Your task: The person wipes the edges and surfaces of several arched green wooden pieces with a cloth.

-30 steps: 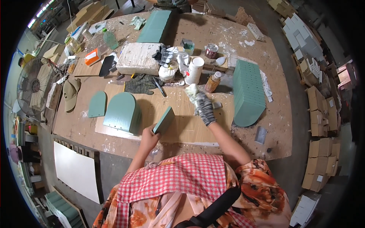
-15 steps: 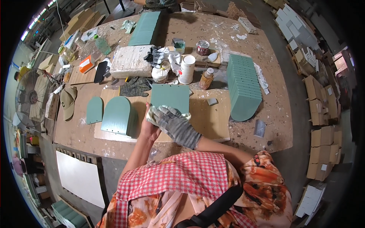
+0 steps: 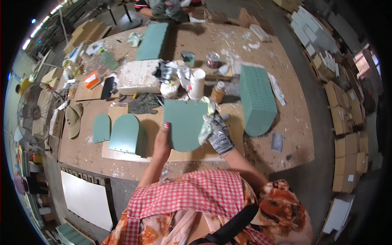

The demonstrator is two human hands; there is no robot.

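A pale green panel with a rounded near end (image 3: 185, 122) is in front of me, over a wooden board (image 3: 153, 152). My bare left hand (image 3: 162, 143) grips its left edge, thumb on the top face and fingers hidden behind. My right hand (image 3: 221, 136), in a grey knit glove, is closed on a crumpled whitish rag (image 3: 205, 130) pressed along the panel's right edge. To the left stand a stack of similar panels (image 3: 123, 132) and a smaller arched panel (image 3: 101, 127). A long row of green panels (image 3: 258, 102) lies to the right.
Beyond the panel are a dark glove (image 3: 143, 104), a white container (image 3: 197, 85), an amber bottle (image 3: 218, 92) and a wrapped white block (image 3: 139, 77). A small grey block (image 3: 277, 142) lies near the right edge. Across the table (image 3: 292, 134) is another person (image 3: 167, 10).
My hands have separated. The left has moved down onto the panel's left edge; the right has carried the rag rightward to the opposite edge. The panel's rounded end is now uncovered.
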